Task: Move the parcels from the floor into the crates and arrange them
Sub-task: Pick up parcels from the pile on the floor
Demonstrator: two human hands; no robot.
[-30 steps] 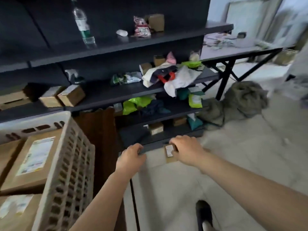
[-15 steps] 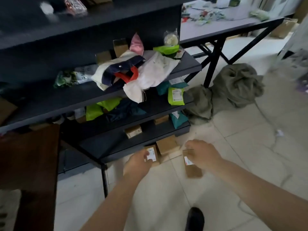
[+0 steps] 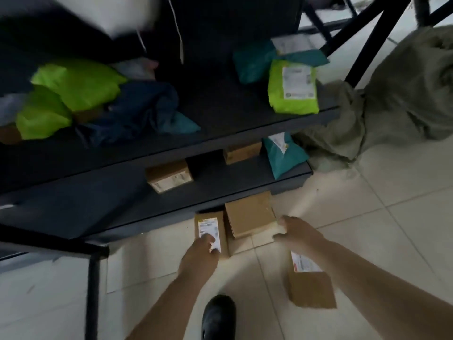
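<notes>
While the dark shelving unit is taking up most of the view, three cardboard parcels are lying on the tiled floor by its bottom front edge, probably waiting to be gathered. No crate is showing. The plain square parcel is sitting half under the lowest shelf, the right hand curling fingers round its near right corner. The left hand is pressing fingertips on the narrow labelled parcel touching it; whether it is gripping is unclear. A third parcel is lying under the right forearm.
</notes>
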